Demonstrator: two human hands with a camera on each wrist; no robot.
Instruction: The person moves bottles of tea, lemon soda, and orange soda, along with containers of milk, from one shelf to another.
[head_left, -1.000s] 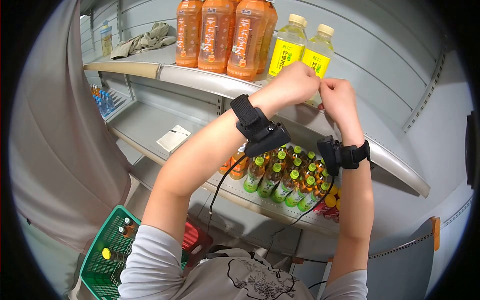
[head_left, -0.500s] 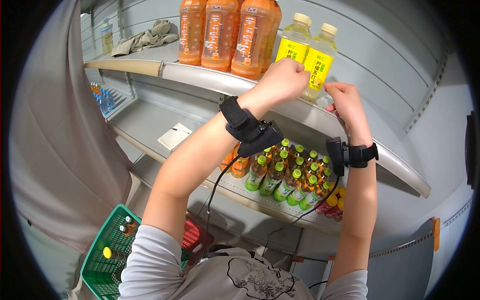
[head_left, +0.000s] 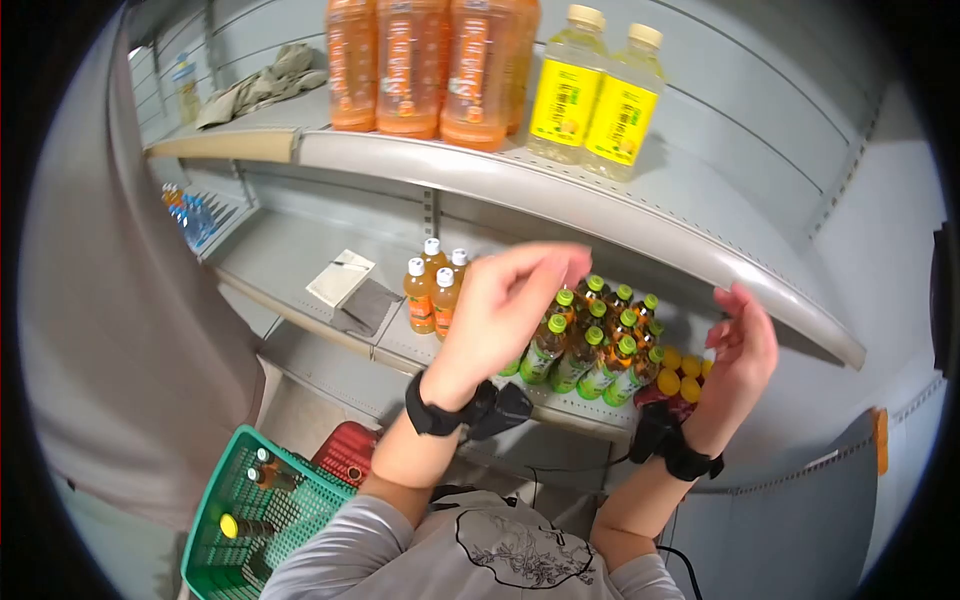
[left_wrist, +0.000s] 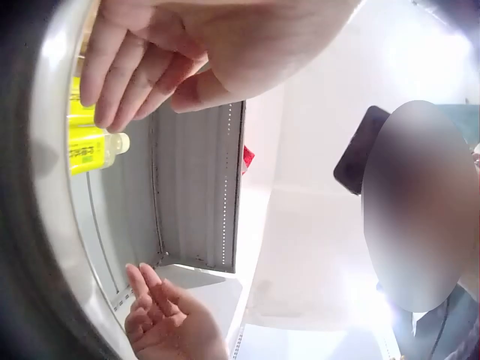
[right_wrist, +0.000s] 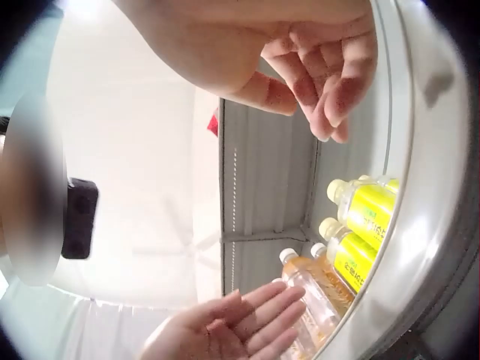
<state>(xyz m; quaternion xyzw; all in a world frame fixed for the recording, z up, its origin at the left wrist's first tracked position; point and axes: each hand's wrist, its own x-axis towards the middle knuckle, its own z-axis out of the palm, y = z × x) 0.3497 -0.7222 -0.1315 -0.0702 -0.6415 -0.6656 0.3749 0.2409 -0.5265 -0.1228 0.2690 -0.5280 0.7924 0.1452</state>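
Note:
Both hands are off the bottles, in front of the shelves. My left hand (head_left: pixel 505 305), fingers extended and holding nothing, overlaps the green-capped tea bottles (head_left: pixel 592 350) in the head view. Farther right my right hand (head_left: pixel 742 345) is raised with loosely bent fingers and nothing in it. Above them, two lemon drink bottles (head_left: pixel 622 115) with yellow labels and pale caps stand side by side at the upper shelf's front edge. Tall orange tea bottles (head_left: pixel 478 75) are to their left. In the left wrist view, the left fingers (left_wrist: pixel 112 112) pass in front of a yellow label.
The upper shelf's curved metal edge (head_left: pixel 600 195) juts out above the hands. Small orange drink bottles (head_left: pixel 420 300) and a white notepad (head_left: pixel 340 278) are on the shelf below. A green basket (head_left: pixel 215 480) with several bottles stands at lower left, beside a red basket (head_left: pixel 345 450).
Both hands have withdrawn from the lemon drink bottles and dropped below the upper shelf edge, the left opening its fingers. The front bottle, tilted half a second ago, now stands beside the other.

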